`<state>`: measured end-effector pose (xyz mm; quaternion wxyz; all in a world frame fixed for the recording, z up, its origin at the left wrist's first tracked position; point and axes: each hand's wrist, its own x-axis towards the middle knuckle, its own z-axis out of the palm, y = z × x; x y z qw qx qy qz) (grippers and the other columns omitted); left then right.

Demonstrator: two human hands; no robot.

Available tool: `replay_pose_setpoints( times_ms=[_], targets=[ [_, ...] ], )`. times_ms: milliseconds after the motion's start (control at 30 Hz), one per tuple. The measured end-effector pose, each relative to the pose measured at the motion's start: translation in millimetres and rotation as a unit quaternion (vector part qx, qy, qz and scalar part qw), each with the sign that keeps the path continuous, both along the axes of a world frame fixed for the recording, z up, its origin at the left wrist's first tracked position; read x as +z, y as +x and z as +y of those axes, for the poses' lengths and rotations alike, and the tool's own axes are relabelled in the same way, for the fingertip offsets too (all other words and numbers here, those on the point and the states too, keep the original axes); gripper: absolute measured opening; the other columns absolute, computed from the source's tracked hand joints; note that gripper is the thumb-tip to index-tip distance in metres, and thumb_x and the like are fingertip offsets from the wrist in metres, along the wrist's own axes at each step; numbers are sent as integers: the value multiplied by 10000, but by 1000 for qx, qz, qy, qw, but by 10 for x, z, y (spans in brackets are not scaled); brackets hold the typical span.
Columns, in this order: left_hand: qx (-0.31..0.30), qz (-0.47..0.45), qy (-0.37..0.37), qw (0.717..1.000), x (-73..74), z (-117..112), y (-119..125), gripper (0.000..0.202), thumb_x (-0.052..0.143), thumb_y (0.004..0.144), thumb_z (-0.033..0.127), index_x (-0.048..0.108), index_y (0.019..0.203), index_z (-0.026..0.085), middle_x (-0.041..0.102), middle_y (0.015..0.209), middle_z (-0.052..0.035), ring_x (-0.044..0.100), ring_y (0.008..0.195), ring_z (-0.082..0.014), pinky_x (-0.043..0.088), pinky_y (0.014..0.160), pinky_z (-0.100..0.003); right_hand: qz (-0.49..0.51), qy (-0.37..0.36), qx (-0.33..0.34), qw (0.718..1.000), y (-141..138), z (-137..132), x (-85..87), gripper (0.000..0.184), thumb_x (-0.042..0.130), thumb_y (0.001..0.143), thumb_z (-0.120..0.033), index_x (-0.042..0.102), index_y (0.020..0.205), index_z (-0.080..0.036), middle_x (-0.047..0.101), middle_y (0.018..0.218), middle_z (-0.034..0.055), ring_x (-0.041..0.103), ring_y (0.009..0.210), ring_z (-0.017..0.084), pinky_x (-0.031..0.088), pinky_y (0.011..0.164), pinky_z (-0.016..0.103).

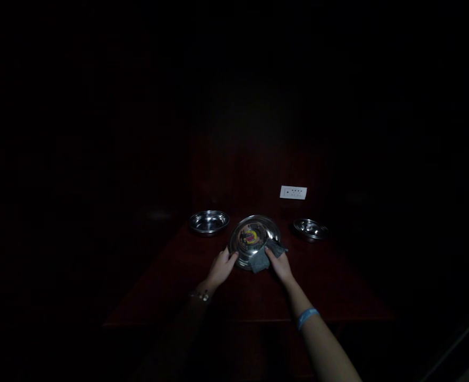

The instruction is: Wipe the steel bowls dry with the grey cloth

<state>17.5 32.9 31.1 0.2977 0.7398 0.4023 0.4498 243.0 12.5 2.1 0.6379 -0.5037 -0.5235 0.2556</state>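
Three round shiny steel dishes on dark red table. Centre plate tilted up, left hand curled on its left rim; right hand clamps soft grey cloth over lower-right rim. Left bowl, right bowl well apart from it.

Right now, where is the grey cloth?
In the head view, the grey cloth is just right of centre, under the right hand on the lower right rim of the middle steel bowl.
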Motion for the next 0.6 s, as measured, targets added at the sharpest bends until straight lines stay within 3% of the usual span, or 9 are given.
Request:
replay_pose_setpoints(
  times_ms=[233, 500, 600],
  targets=[
    [27, 35, -3, 999, 47, -59, 9, 404, 418, 911, 407, 590, 1204, 189, 706, 1122, -116, 655, 1060, -255, 479, 915, -341, -3, 13, -1, 1000, -4, -31, 70, 403, 635, 773, -464, 690, 1077, -205, 694, 1174, 70, 635, 1113, 268, 464, 1012, 440],
    [-13, -32, 49, 998, -21, 38, 48, 369, 443, 879, 332, 588, 1164, 149, 701, 1106, -124, 666, 998, -225, 494, 895, -330, -13, -19, -45, 999, -8, -58, 94, 396, 631, 767, -460, 692, 1075, -218, 713, 1134, 58, 653, 1073, 262, 480, 985, 435],
    [7, -12, 55, 998, 11, 26, 42, 326, 427, 886, 332, 617, 1075, 146, 723, 978, -113, 681, 862, -210, 509, 816, -315, -27, -21, -44, 998, -4, -79, 120, 396, 627, 769, -462, 692, 1080, -225, 708, 1147, 49, 643, 1094, 258, 478, 987, 427]
  ],
)
